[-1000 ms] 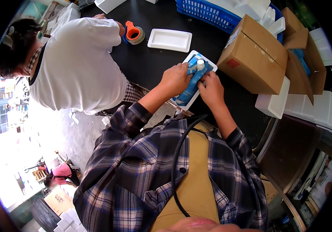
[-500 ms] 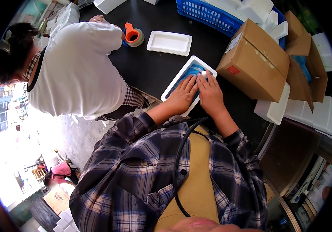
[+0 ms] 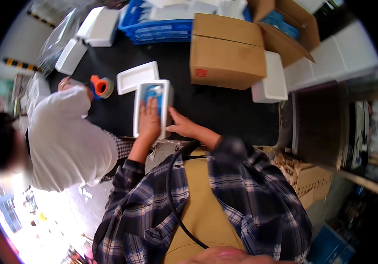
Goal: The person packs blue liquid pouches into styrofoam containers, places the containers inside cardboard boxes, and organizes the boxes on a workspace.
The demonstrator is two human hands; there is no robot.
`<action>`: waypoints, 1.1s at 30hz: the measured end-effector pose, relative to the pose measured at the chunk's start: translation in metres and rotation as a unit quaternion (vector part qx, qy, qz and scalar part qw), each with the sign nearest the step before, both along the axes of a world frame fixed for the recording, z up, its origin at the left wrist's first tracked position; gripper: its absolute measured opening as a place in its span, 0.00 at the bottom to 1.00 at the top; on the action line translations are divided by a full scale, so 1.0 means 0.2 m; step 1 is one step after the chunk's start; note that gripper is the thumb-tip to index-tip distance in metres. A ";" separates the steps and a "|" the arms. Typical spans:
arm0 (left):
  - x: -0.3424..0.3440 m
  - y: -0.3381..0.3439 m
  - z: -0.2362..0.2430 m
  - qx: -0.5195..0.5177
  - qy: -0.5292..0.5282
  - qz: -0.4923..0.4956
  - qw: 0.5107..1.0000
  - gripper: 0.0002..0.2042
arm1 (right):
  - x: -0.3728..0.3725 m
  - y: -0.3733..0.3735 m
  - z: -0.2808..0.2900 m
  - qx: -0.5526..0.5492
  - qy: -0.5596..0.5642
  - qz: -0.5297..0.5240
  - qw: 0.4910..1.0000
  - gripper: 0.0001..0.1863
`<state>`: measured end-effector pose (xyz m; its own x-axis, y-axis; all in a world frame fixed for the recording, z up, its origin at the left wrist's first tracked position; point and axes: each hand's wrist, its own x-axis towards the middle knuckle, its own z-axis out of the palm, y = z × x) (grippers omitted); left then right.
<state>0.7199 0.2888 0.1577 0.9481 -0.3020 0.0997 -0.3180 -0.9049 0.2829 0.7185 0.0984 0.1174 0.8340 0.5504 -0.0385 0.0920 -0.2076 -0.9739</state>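
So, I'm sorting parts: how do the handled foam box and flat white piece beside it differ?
The foam box is deep; the flat piece is shallow. The foam box runs lengthwise toward the person, the flat piece more crosswise. The foam box holds blue packaging under the left hand; the flat piece lies untouched. Both are white and rectangular.

Passable over the bare black tabletop to the right of the white foam box, and up the narrower lane between that box and the brown carton toward the blue crate. Blocked farther back by crate and carton, at far right by a second foam box. Tight at left between white lid and orange tape dispenser, beside a co-worker's arm, and crowded at the first box by left hand over its opening, right hand at its right wall.
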 end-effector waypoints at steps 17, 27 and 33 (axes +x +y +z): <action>0.40 -0.51 0.81 -0.292 -0.154 -0.046 0.943 0.26 | -0.08 -1.71 0.46 -0.439 -0.223 -0.227 0.841 0.21; 0.95 -2.09 1.51 -0.148 -0.138 -0.386 0.900 0.21 | -0.25 -1.68 0.24 -0.267 -0.274 -0.136 0.914 0.12; 1.65 -2.87 1.26 0.265 -0.016 -0.372 0.890 0.24 | -0.14 -1.88 0.25 -0.230 -0.270 -0.133 0.925 0.22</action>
<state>1.0493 -0.2861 0.4094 0.4654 -0.8574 -0.2198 -0.8848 -0.4444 -0.1402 0.6907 -0.2766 0.1679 0.9036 0.3520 0.2440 0.4256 -0.6744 -0.6034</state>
